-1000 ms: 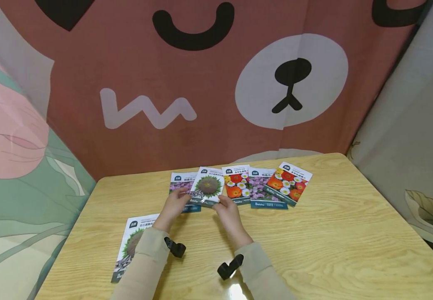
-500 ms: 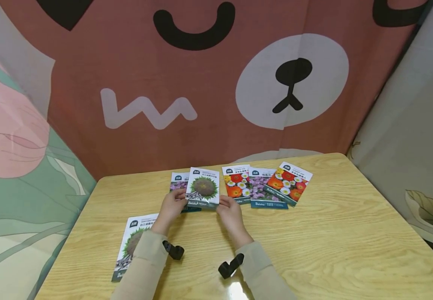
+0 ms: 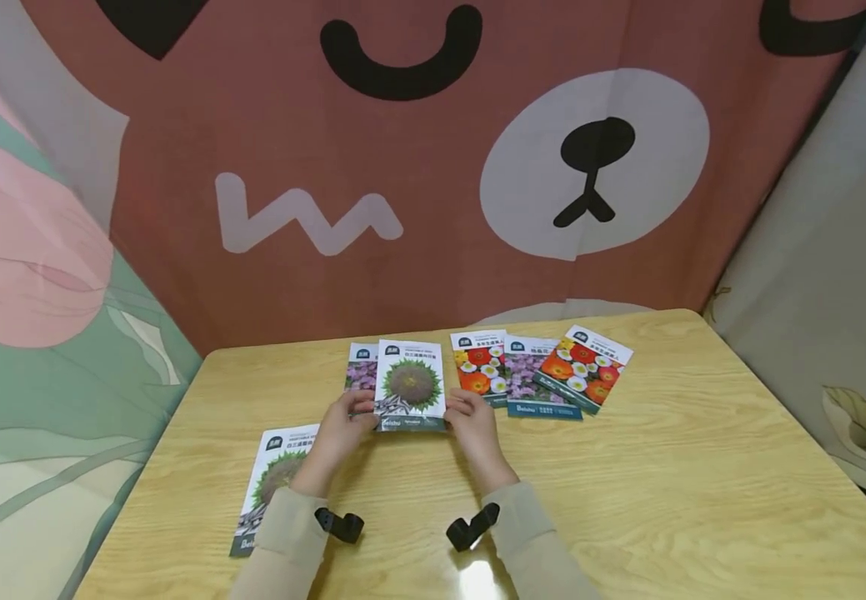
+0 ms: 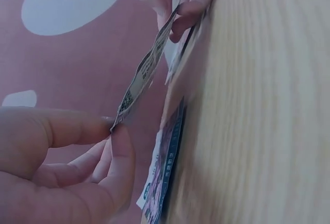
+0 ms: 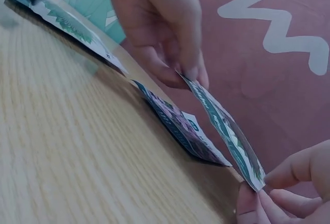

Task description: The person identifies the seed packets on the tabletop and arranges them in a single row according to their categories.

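A sunflower seed packet (image 3: 412,385) is held up by both hands, raised off the table in the wrist views. My left hand (image 3: 342,433) pinches its lower left edge between thumb and fingers. On the opposite edge, my right hand (image 3: 475,433) pinches the packet the same way. Behind and below it lies a purple-flower seed packet (image 3: 360,375), partly hidden by the held one. In the left wrist view the left thumb and fingertips meet on the edge of the sunflower packet (image 4: 142,74).
To the right lie a poppy packet (image 3: 480,379), a purple-flower packet (image 3: 541,408) and another poppy packet (image 3: 584,367) overlapping it. A second sunflower packet (image 3: 267,492) lies front left, partly under the left forearm. A printed curtain (image 3: 312,292) hangs behind the wooden table (image 3: 665,500).
Both hands have shifted the sunflower packet left and then toward the person, off the neighbouring poppy packet. It now faces the head camera more squarely. The other packets stay put.
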`<state>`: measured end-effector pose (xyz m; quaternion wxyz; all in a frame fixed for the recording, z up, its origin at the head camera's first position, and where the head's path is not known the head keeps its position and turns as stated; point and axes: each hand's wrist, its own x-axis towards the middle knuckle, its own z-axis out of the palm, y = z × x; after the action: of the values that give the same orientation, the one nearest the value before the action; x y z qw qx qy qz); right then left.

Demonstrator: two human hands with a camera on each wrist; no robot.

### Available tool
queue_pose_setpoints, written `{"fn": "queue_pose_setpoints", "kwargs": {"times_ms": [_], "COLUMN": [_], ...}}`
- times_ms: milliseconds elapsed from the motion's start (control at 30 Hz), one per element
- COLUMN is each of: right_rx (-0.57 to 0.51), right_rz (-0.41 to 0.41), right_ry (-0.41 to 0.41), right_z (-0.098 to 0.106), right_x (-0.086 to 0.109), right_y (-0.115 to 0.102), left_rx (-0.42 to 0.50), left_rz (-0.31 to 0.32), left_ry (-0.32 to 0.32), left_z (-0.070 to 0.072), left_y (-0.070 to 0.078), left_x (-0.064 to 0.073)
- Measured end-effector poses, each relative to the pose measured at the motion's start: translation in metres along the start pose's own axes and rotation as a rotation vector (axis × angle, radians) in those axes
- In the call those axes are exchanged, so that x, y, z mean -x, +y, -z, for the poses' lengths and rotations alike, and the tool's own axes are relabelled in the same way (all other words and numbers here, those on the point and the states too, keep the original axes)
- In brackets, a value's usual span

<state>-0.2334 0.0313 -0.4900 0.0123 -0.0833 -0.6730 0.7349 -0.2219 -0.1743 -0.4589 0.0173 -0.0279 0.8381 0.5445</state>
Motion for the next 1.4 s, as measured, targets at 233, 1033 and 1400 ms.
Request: {"fn": "queue_pose_setpoints", "kwargs": {"times_ms": [233,1033,1400], "right_rx": [-0.039,0.049,0.123], "right_rz": [-0.034,-0.177,-0.209], "right_ry": [-0.051,-0.573,-0.674], "right_z": [0.000,0.008,0.002], "right_x": [0.000,0.009,0.016], "right_y": [-0.005,-0.002,-0.005], "left_rx": [0.060,0.149,0.017], "left_rz": [-0.001,0.123,0.107], "left_ry": [-0.026,-0.130,-0.137], "left_z": [0.011,0.048,0.056], "left_y": [0.000,-0.005,-0.009], "left_x": [0.022,0.036,0.040]}}
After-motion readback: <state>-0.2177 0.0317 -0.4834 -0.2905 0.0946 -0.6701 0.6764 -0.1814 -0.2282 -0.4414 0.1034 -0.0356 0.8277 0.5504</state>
